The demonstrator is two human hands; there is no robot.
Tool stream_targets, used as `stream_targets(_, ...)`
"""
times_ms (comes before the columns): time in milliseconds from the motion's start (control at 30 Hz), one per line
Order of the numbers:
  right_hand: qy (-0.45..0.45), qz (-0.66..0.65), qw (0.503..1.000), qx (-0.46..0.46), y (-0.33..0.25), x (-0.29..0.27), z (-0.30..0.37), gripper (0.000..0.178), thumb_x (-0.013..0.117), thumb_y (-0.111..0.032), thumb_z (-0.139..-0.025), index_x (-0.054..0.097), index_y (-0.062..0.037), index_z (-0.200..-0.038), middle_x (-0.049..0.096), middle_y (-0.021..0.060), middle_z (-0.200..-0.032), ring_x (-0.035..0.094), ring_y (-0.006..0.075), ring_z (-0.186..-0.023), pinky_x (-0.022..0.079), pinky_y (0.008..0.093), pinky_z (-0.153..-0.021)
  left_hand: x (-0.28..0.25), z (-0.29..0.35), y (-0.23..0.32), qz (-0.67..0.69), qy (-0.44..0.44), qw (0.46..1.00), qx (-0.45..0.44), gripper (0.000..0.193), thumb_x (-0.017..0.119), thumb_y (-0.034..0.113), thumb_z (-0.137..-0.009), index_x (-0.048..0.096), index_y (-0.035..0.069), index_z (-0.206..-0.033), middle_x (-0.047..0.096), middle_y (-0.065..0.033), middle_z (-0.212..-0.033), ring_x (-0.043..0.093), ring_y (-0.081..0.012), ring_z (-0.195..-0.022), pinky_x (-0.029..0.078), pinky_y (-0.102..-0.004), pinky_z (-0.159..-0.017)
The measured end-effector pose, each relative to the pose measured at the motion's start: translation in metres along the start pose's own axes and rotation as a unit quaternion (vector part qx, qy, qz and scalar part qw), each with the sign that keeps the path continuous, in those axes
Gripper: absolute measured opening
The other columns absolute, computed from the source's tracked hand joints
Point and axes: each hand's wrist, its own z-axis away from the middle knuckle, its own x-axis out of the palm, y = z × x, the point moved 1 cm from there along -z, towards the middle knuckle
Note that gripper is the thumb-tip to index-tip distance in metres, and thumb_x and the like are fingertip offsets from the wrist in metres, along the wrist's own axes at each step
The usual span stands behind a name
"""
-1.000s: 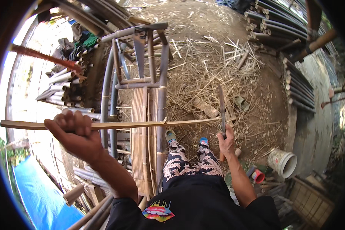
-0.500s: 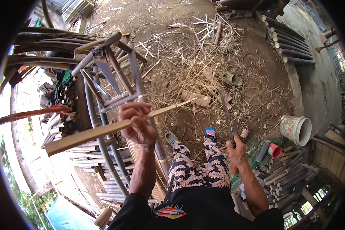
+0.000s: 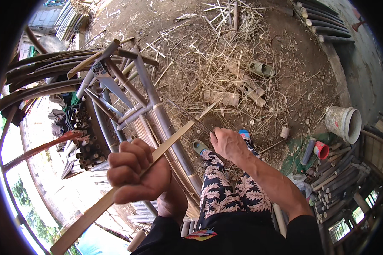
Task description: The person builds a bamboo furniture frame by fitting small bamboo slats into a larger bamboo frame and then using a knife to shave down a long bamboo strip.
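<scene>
Clenching the strip (image 3: 173, 139) in my left hand (image 3: 136, 172), knife (image 3: 204, 126) in my right hand (image 3: 229, 143), I've crossed them, so the knife now seems set against the strip.

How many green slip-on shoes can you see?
2. One green shoe is on the person's left foot; the loose shoe lies on the ground among scattered shavings. Others may be hidden.
</scene>
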Motion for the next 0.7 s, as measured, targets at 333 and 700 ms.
stream_targets(333,-0.124,0.040,0.978,0.161,0.065,0.042,-0.016,0.030,0.050,-0.021,-0.094,0.060,0.0027,-0.079,0.060,0.0157,-0.062,0.058,0.0276,-0.051,0.049,0.0418,-0.049,-0.013,-0.004,0.004,0.040,-0.026,0.999,-0.014,0.057,0.034,0.062,-0.095,0.028,0.011,-0.070,0.030,-0.0002,-0.069,0.029,-0.0089,-0.054,0.023,-0.0216,-0.043)
stream_targets(700,-0.101,0.065,0.976,0.183,0.219,0.117,-0.043,0.028,0.052,-0.027,-0.093,0.065,-0.0032,-0.084,0.067,0.0212,-0.078,0.068,0.0372,-0.070,0.054,0.0487,-0.065,-0.049,0.063,-0.099,0.005,-0.041,0.994,-0.098,0.059,0.034,0.064,-0.095,0.030,0.012,-0.068,0.030,-0.0008,-0.067,0.028,-0.0094,-0.053,0.021,-0.0234,-0.043)
